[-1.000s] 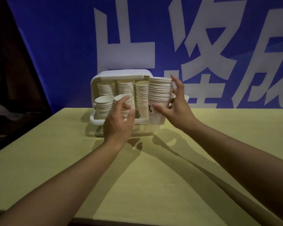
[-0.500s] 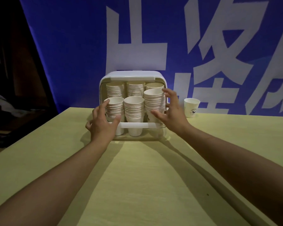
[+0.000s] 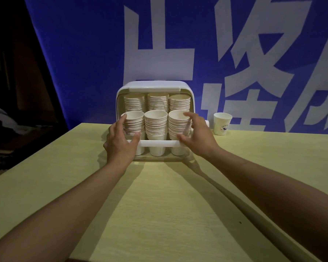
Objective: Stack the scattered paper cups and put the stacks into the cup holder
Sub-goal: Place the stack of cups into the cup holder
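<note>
Stacks of paper cups fill the cup holder (image 3: 155, 87): three tall ones in the back row and three in the front row, standing behind the holder's white front rail (image 3: 155, 143). We have our left hand (image 3: 119, 144) at the holder's left front corner, fingers curved round the front-left stack (image 3: 133, 122) with the thumb lying near the rail. Our right hand (image 3: 199, 137) cups the front-right stack (image 3: 178, 123), fingers wrapped over its outer side and thumb at its base. The front-middle stack (image 3: 156, 124) stands untouched between them.

We judge the step in hand to be seating and squaring the front row. To do it well, we press both outer stacks gently inward and back, so that each stands upright behind the rail and clear of its neighbours. Paper cups crush easily, so we keep the squeeze light and spread it over many rims. We let go only once neither stack leans.

One single cup (image 3: 222, 123) stands on the table (image 3: 159, 205), to the right of the holder and apart from it, near the blue banner (image 3: 83, 53). It looks like the last loose one, and we think it should go on top of a front stack.
</note>
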Demonstrator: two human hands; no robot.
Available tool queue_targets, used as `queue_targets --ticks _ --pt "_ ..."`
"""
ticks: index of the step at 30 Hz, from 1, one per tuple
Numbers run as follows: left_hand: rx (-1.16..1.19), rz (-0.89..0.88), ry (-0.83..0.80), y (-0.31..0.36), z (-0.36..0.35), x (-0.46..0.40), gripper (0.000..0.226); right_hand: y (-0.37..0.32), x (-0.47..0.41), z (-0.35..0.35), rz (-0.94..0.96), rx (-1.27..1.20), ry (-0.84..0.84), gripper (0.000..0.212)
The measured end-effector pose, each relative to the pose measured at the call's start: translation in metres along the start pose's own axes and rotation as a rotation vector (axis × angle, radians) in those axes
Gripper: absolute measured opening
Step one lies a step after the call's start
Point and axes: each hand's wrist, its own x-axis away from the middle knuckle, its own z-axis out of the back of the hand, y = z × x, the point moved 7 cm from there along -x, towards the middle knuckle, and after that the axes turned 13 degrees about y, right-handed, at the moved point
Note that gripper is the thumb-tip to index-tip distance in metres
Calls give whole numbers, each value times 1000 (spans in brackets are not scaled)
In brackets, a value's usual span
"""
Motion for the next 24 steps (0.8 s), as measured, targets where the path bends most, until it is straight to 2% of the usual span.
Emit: queue_targets --ticks 6,10,12,15,17,19,22,24 --pt "-21 -115 91 20 14 -5 61 5 -5 0 -14 34 -40 90" --pt "86 -359 138 70 21 3 45 15 -11 22 -54 3 -2 77" --pt "218 -448 65 103 15 18 41 29 -15 36 -82 39 12 69" --pt "343 -511 -125 152 -15 57 40 56 -20 55 -130 81 13 64" --pt "383 -462 -272 177 -51 84 42 77 -24 68 -153 113 22 66" --pt "357 -337 -376 192 -90 103 48 98 -30 80 -170 140 38 68" --pt "239 -18 -468 193 -149 109 57 130 -41 93 -217 143 75 73" --pt "203 231 -453 182 -183 107 61 150 -48 97 -265 125 96 75"
